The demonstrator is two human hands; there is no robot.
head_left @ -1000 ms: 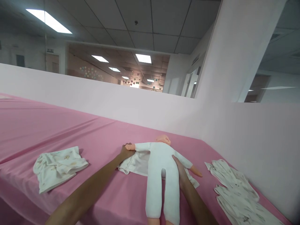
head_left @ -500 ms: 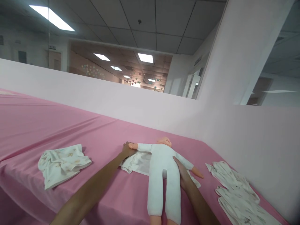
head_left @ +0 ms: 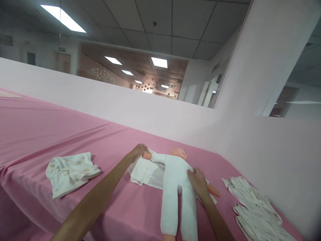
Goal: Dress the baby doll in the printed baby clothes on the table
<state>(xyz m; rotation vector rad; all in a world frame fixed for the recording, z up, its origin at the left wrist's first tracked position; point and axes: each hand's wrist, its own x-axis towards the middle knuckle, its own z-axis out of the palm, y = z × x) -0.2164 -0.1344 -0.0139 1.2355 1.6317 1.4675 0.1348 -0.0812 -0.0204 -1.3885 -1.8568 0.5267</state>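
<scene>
A baby doll (head_left: 173, 175) with a white cloth body lies on its back, head toward the wall and legs toward me. Under its arm on the left side and its back is spread a white baby shirt (head_left: 146, 174). My left hand (head_left: 137, 151) pinches the upper edge of this shirt, right beside the doll's small hand (head_left: 146, 155). With curled fingers my right hand (head_left: 198, 180) grips the doll's side near the armpit; part of the doll's other arm is hidden behind it.
Pink cloth (head_left: 120, 201) covers the table. To the left lies a folded printed baby garment (head_left: 72, 172). More printed baby clothes (head_left: 258, 209) lie along the right edge. A white wall (head_left: 155, 113) with windows rises behind.
My left hand has gone from the doll's hand up to the shirt's edge, which is now raised. My right hand has shifted up the doll's side, its fingers more curled.
</scene>
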